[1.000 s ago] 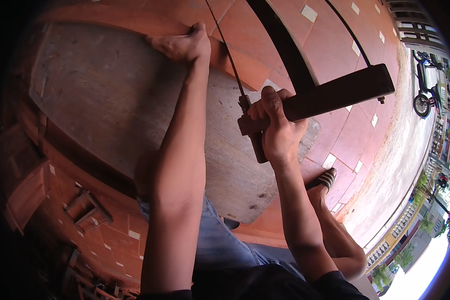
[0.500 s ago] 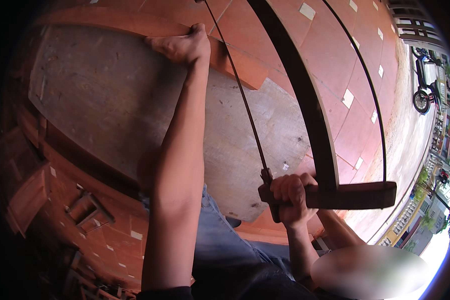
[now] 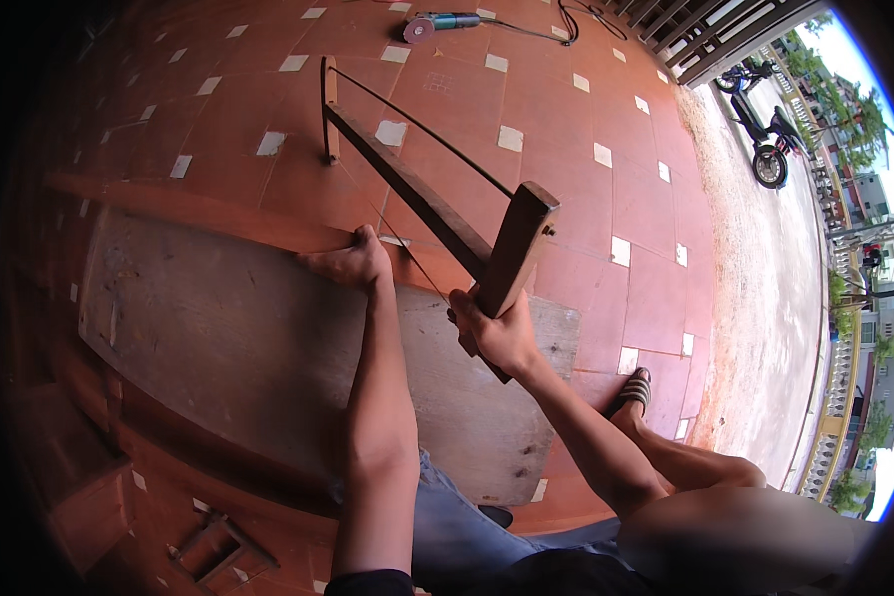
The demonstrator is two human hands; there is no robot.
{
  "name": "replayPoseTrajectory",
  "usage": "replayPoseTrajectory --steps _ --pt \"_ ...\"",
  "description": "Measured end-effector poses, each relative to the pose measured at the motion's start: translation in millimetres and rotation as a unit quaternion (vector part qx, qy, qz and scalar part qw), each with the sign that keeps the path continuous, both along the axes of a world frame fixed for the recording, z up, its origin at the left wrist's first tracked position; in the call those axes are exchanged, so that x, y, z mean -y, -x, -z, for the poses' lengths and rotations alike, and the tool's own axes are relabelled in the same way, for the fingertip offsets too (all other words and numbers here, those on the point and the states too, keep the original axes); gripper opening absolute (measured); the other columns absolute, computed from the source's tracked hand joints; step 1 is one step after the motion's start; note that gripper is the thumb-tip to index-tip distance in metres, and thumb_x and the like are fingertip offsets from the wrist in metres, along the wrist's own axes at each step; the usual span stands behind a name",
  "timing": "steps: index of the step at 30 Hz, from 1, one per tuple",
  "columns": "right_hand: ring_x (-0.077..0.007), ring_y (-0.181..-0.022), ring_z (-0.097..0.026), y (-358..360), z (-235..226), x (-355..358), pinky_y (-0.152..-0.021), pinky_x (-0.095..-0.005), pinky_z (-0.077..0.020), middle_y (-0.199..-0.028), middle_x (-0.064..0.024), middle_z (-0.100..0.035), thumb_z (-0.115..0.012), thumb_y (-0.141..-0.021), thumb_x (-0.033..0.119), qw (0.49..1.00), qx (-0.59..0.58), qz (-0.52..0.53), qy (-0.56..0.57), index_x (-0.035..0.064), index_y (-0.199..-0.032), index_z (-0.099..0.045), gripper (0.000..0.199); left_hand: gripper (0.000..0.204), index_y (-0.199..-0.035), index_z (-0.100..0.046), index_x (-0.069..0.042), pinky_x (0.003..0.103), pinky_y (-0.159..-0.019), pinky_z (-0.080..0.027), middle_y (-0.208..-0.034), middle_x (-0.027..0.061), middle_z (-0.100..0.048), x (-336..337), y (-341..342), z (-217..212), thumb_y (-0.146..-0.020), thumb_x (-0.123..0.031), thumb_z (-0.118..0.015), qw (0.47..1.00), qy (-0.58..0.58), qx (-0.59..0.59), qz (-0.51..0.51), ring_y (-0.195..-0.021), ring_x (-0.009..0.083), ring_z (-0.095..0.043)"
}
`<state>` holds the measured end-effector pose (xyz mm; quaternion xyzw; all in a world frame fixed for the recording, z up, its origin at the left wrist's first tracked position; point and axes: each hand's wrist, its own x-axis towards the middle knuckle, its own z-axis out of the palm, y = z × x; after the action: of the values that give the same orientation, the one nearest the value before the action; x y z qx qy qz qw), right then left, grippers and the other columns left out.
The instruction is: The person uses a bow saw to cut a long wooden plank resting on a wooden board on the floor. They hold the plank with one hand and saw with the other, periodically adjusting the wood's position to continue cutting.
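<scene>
Frame saw [image 3: 407, 187] (wooden) partly hides the right hand [image 3: 505, 336].

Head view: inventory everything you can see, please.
board: 1, grey-brown, centre left
plank: 1, red-brown, board's far edge
floor: 1, red and white, throughout
saw: 1, brown, centre
grinder: 1, teal, top
cord: 1, dark, top
gate: 1, brown, top right
motorbike: at least 1, dark, upper right
balustrade: 1, yellow and white, right
plants: several, green, right rim
wooden frame: 1, brown, lower left
sandal: 1, dark striped, lower right
jeans: 1, blue, bottom
left hand: 1, bare, on plank
right hand: 1, bare, gripping saw
</scene>
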<state>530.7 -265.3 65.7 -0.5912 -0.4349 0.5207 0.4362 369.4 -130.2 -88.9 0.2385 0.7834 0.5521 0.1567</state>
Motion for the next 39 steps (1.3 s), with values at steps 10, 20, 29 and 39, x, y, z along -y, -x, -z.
replayPoseTrajectory --steps 10,20,29,39 --pt "-0.0112 -0.052 -0.053 -7.9 5.6 -4.0 -0.049 -0.0325 -0.0474 -0.058 -0.0027 -0.056 -0.069 -0.1 0.013 0.998 -0.019 0.049 -0.047 0.0031 -0.068 -0.055 0.036 0.122 -0.159 -0.007 0.013 0.054 -0.117 -0.042 -0.146 0.0352 -0.038 -17.0 -20.2 7.1 -0.07 -0.018 -0.084 0.997 -0.011 -0.07 -0.027 -0.135 0.0493 -0.046" --pt "-0.0189 -0.053 -0.063 -5.9 -104.9 -45.0 -0.049 -0.0399 -0.0497 -0.058 -0.0075 -0.059 -0.07 -0.097 0.016 0.999 0.019 0.007 0.039 0.001 -0.073 -0.06 0.03 0.088 -0.148 -0.028 0.016 0.053 -0.088 -0.06 -0.117 0.0329 -0.062 -15.8 3.5 15.0 -0.083 -0.02 -0.076 0.989 0.116 0.056 0.076 -0.105 0.0462 -0.067" --pt "-0.0437 -0.081 -0.074 -59.4 -132.2 -167.6 -0.072 -0.0495 -0.0618 -0.083 -0.0252 -0.073 -0.065 -0.08 0.008 0.757 0.541 -0.341 -0.135 -0.0007 -0.08 -0.074 0.012 0.118 -0.159 -0.011 0.013 0.054 -0.117 -0.04 -0.152 0.0357 -0.034 -18.2 -7.0 32.2 -0.074 -0.025 -0.084 0.991 0.075 -0.1 -0.037 -0.137 0.0479 -0.044" --pt "-0.0396 -0.094 -0.074 -170.7 105.2 -177.8 -0.081 -0.0546 -0.0564 -0.087 -0.0194 -0.074 -0.073 -0.073 0.004 0.65 0.57 -0.481 -0.144 0.0026 -0.086 -0.067 0.014 0.112 -0.159 -0.008 0.013 0.051 -0.121 -0.035 -0.155 0.0365 -0.03 -12.4 -17.0 -8.6 -0.081 -0.022 -0.079 0.995 0.074 -0.074 0.0 -0.142 0.0482 -0.039"
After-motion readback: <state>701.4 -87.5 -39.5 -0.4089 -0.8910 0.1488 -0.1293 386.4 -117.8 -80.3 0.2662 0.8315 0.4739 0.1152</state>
